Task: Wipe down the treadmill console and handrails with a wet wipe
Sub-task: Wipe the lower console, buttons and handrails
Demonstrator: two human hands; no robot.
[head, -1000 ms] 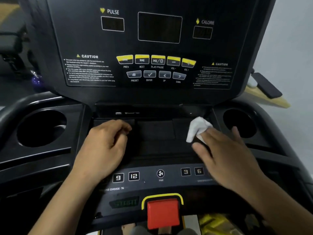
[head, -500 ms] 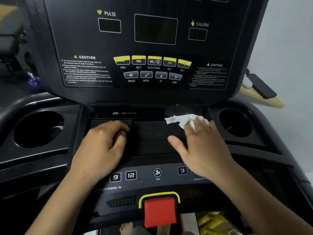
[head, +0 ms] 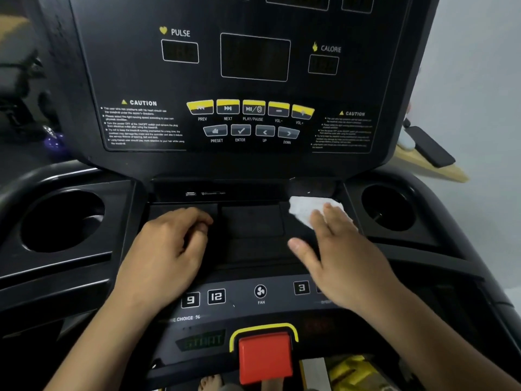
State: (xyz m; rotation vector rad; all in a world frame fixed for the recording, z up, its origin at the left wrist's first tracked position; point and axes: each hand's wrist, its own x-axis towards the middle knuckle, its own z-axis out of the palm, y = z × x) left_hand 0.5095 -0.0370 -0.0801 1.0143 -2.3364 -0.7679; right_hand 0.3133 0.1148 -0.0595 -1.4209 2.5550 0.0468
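Observation:
The black treadmill console (head: pixel 253 114) fills the view, with yellow and grey buttons under dark displays. Below it lies a flat black tray shelf (head: pixel 252 221). A white wet wipe (head: pixel 303 210) lies at the shelf's back right corner. My right hand (head: pixel 338 252) presses it flat with straight fingers, thumb spread to the left. My left hand (head: pixel 169 249) rests on the shelf's left part, fingers loosely curled and holding nothing. The left handrail (head: pixel 33 179) curves off at the left edge.
Round cup holders sit at the left (head: pixel 63 221) and right (head: pixel 389 207) of the shelf. A lower panel carries number keys, a fan key (head: pixel 260 292) and a red stop button (head: pixel 265 355). A dark phone (head: pixel 431 150) lies on a wooden board behind the console's right side.
My right hand pushed the wipe from the shelf's right middle up to its back right corner and flattened it out. The left hand has stayed in place.

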